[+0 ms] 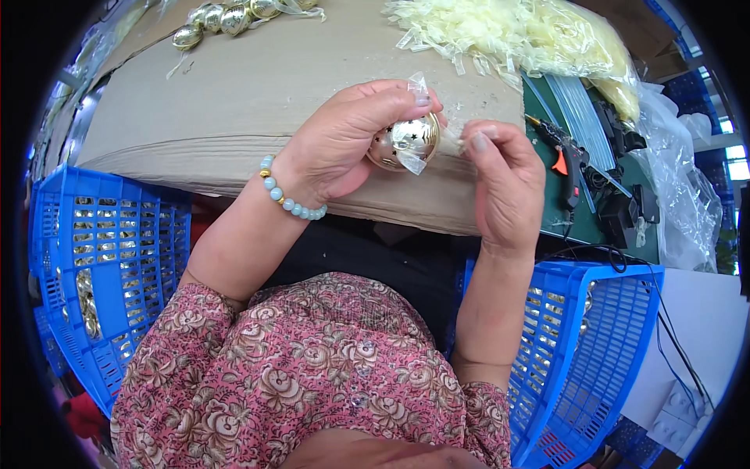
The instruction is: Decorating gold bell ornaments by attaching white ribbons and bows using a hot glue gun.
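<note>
My left hand (336, 141) is closed round a shiny gold ball (384, 148) with small star-shaped holes. A clear plastic strip (414, 159) lies across the ball's front. Another bit of clear film (418, 83) sticks up beside my left thumb. Just right of the ball, my right hand (509, 176) has its thumb and forefinger pinched together on a pale translucent strip (451, 143). Whether that strip is joined to the ball cannot be made out. Both hands are above the near edge of the cardboard-covered table (211, 109).
Several gold balls (234, 19) lie at the far left. A heap of pale yellow strips (476, 31) sits at the back. A glue gun (574, 168) and clear glue sticks (574, 105) lie on the right. Blue crates (117, 258) flank me, the right crate (601, 344) near a hanging cable.
</note>
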The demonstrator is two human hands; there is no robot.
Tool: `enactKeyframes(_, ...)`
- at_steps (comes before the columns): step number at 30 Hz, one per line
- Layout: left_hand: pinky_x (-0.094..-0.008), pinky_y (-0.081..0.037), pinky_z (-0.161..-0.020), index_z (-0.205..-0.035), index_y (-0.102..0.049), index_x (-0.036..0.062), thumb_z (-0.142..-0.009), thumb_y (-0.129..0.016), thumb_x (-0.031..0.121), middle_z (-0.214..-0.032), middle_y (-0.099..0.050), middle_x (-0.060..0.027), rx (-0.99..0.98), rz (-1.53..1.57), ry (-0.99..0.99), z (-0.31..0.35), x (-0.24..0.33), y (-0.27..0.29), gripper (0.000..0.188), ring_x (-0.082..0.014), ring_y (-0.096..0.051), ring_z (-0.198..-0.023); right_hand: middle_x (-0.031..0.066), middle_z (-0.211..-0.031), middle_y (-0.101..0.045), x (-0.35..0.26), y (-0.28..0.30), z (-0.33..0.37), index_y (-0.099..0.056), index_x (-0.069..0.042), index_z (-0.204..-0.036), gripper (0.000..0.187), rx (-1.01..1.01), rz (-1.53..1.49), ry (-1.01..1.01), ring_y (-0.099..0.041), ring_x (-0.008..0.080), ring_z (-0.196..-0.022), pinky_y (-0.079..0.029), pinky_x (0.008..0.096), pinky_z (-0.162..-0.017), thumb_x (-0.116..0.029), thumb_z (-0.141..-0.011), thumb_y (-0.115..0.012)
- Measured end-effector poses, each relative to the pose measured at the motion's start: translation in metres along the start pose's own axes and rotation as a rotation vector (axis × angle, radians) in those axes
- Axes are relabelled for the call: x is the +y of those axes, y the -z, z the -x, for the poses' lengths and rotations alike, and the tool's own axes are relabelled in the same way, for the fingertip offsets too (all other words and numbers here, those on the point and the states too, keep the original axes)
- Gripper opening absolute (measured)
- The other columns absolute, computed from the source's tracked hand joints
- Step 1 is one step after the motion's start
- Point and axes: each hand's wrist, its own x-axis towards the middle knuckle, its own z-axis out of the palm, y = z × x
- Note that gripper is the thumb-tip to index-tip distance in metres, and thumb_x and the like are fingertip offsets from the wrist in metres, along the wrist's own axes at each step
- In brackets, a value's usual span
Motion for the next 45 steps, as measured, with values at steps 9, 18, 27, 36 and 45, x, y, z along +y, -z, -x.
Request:
enactKeyframes(9, -0.0224, -0.048, -0.064, -0.090, -0.063, 0.0005, -0.087, -0.061, 0.015, -0.081, -0.062, -0.0042, 0.060, 0.050, 0.045, -0.011, -0.007, -0.005, 0.015, -0.0095, -0.059, -0.071, 0.0047, -0.081, -0.061, -0.028, -0.021, 0.012, -0.062, 0.002, -0.089, 0.007, -0.178, 0.063, 0.061, -0.053, 0.0087, -0.070, -0.043, 0.0216, -0.063, -0.001, -0.083, -0.062)
enactKeyframes(18, -0.0263, -0.050, -0.072, -0.106, -0.057, 0.0028, -0.094, -0.054, 0.029, -0.092, -0.062, -0.0049, 0.055, 0.221, 0.051, -0.013, -0.011, -0.008, 0.029, -0.0118, -0.060, -0.082, 0.0026, -0.080, -0.060, -0.004, -0.028, 0.008, -0.062, 0.002, -0.094, 0.011, 0.093, 0.151, 0.182, -0.051, 0.0068, -0.068, -0.042, 0.0193, -0.063, -0.003, -0.085, -0.065)
enactKeyframes(27, -0.0321, -0.049, -0.076, -0.127, -0.030, 0.0010, -0.085, -0.068, 0.019, -0.101, -0.054, -0.0065, -0.018, 0.028, 0.000, -0.005, -0.017, -0.005, 0.060, -0.0111, -0.056, -0.087, 0.0008, -0.080, -0.060, 0.004, -0.020, 0.008, -0.062, 0.001, -0.094, 0.010, 0.110, 0.007, 0.181, -0.052, 0.0050, -0.069, -0.043, 0.0180, -0.062, -0.002, -0.085, -0.065)
enactKeyframes(36, -0.0285, -0.046, -0.083, -0.116, -0.042, 0.0019, -0.090, -0.061, 0.015, -0.100, -0.054, -0.0044, -0.029, 0.080, -0.001, 0.000, -0.023, 0.002, 0.035, -0.0108, -0.055, -0.090, 0.0032, -0.082, -0.061, 0.011, -0.026, 0.009, -0.060, 0.000, -0.094, 0.013, 0.217, -0.091, 0.079, -0.049, 0.0046, -0.064, -0.038, 0.0174, -0.057, -0.007, -0.084, -0.066)
enactKeyframes(45, -0.0237, -0.046, -0.072, -0.114, -0.048, -0.0005, -0.094, -0.054, 0.023, -0.092, -0.055, -0.0020, 0.108, 0.051, -0.146, -0.007, -0.031, 0.000, 0.032, -0.0064, -0.051, -0.080, 0.0023, -0.075, -0.060, 0.019, -0.038, 0.003, -0.058, -0.001, -0.090, 0.008, 0.270, -0.138, 0.082, -0.045, 0.0042, -0.058, -0.036, 0.0178, -0.054, -0.004, -0.084, -0.064)
